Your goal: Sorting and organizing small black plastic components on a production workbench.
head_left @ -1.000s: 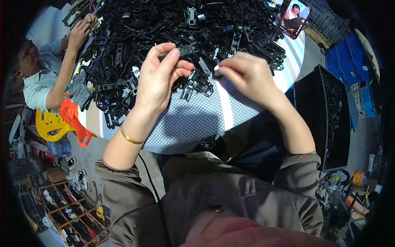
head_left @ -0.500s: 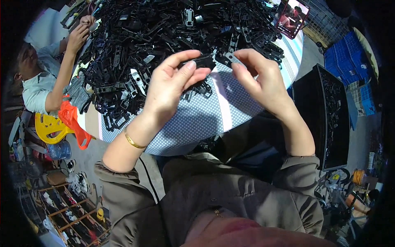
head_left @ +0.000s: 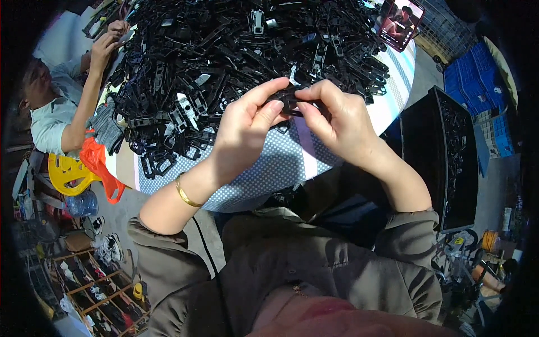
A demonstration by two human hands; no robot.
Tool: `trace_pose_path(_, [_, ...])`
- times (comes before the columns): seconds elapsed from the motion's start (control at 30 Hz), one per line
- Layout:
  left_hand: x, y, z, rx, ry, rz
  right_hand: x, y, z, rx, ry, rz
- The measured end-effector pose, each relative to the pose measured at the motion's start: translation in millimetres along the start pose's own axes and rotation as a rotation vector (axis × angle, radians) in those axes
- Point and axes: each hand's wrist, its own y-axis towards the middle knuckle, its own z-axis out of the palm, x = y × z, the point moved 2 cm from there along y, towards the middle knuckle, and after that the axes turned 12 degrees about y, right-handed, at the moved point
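Observation:
Near the front edge of the round table, my left hand (head_left: 245, 120) pinches a small black plastic part (head_left: 289, 101) between thumb and fingers. From the other side my right hand (head_left: 343, 119) grips the same part by thumb and forefinger, the fingertips of both hands almost meeting. Whether a second piece sits inside the right fingers is hidden. Just beyond the hands spreads a big heap of similar black plastic parts (head_left: 219, 50), with a few white and silvery ones among them.
A patterned cloth (head_left: 252, 177) covers the table. A phone (head_left: 400, 25) stands at its far right. To the left another person (head_left: 62, 106) works at the heap, by an orange-red bag (head_left: 101, 163) and yellow stool (head_left: 67, 175). A black bin (head_left: 432, 163) with parts stands right.
My hands have come together. The right hand, which held a separate greyish piece, has moved left to the black part in the left hand. The phone's picture has changed.

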Motion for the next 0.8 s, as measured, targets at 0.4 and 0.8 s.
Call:
trace_pose_path(0.4, [-3.4, -3.9, -3.6, -0.064, 0.231, -0.068, -1.1, 0.6, 7.8, -0.056, -0.096, -0.263])
trace_pose_path(0.8, [-15.0, -2.9, -8.8, -0.117, 0.175, 0.044, 6.9, 5.8, -6.0, -0.019, -0.379, 0.003])
